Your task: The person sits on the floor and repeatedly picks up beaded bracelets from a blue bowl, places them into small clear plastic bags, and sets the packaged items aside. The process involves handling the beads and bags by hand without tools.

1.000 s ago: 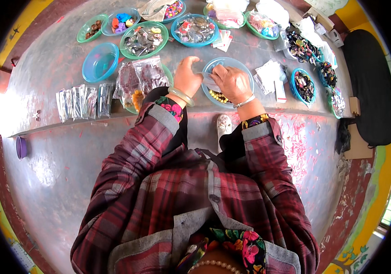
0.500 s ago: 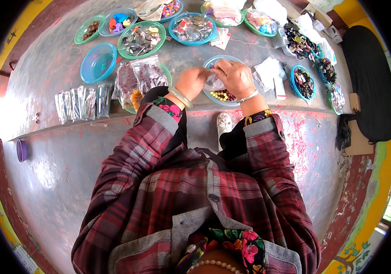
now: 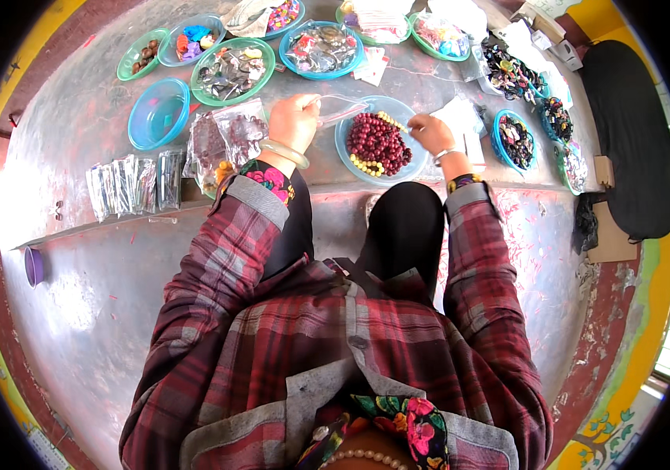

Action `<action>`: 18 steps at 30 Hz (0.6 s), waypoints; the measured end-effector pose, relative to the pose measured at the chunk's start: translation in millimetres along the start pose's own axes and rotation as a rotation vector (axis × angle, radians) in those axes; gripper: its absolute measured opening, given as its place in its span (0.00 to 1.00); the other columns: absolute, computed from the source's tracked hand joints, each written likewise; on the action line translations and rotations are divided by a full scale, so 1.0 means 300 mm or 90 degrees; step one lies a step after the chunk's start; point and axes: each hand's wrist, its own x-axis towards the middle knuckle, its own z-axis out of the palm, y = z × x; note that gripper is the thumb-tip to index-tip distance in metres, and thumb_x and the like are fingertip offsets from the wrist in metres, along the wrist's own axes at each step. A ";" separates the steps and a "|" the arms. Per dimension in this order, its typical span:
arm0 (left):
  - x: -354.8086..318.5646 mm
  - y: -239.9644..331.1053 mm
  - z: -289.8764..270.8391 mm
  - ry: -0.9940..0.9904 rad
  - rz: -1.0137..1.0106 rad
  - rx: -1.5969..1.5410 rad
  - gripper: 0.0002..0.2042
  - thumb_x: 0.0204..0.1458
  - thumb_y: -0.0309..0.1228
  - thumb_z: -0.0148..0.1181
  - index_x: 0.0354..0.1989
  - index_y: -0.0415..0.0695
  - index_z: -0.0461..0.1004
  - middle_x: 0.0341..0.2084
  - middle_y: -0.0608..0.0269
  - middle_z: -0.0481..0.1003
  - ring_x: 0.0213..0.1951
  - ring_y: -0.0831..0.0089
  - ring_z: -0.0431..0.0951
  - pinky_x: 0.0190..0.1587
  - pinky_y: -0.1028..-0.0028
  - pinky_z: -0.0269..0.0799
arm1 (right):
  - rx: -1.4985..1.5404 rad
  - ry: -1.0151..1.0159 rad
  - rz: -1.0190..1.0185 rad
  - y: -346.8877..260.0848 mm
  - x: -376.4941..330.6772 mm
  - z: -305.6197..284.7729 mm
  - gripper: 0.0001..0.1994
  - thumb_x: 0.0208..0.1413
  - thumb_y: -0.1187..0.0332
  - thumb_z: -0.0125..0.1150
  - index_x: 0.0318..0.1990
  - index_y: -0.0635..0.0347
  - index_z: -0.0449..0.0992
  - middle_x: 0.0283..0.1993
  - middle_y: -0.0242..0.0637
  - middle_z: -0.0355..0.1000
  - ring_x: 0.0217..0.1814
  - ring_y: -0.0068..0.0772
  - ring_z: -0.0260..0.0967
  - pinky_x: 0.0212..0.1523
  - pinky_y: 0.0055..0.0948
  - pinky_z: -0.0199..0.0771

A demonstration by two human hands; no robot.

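A blue plate [image 3: 344, 147] in front of me holds a heap of dark red beads [image 3: 378, 141] and some pale yellow beads [image 3: 366, 165]. My left hand [image 3: 294, 122], with a pale bangle on the wrist, pinches a small clear plastic bag [image 3: 339, 110] just left of the plate's far rim. My right hand [image 3: 431, 133] is at the plate's right rim. Its fingers are closed on a short strand of yellow beads [image 3: 394, 121] that reaches over the plate.
An empty blue bowl [image 3: 158, 124] and clear packets [image 3: 135, 182] lie to the left, with bead bags [image 3: 225, 137] beside my left wrist. Green and blue plates of trinkets [image 3: 233, 72] line the far edge. Bowls of dark beads [image 3: 516, 139] and a black cushion [image 3: 632, 133] are right.
My hands were close together over the blue plate and hid it. They have drawn apart, the left with the clear bag and the right with the yellow strand, so the red beads show.
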 end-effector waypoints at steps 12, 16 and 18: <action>-0.009 0.011 0.007 -0.054 -0.118 -0.047 0.12 0.51 0.27 0.50 0.40 0.34 0.74 0.33 0.57 0.76 0.25 0.75 0.76 0.26 0.79 0.74 | -0.297 -0.132 -0.237 -0.065 0.023 0.300 0.12 0.45 0.71 0.51 0.40 0.49 0.73 0.42 0.37 0.64 0.51 0.37 0.61 0.48 0.33 0.66; -0.007 0.008 0.012 -0.065 -0.137 -0.073 0.12 0.51 0.27 0.49 0.40 0.34 0.74 0.33 0.57 0.76 0.26 0.75 0.76 0.26 0.79 0.74 | -0.301 -0.092 -0.248 -0.044 0.033 0.312 0.09 0.47 0.70 0.49 0.37 0.52 0.72 0.42 0.35 0.64 0.50 0.36 0.61 0.47 0.33 0.67; -0.006 0.012 0.011 -0.068 -0.128 -0.065 0.12 0.51 0.27 0.49 0.40 0.34 0.74 0.33 0.57 0.76 0.27 0.75 0.76 0.26 0.79 0.75 | -0.224 -0.033 -0.234 -0.019 0.033 0.325 0.07 0.46 0.71 0.50 0.33 0.55 0.72 0.39 0.38 0.67 0.47 0.39 0.64 0.45 0.34 0.67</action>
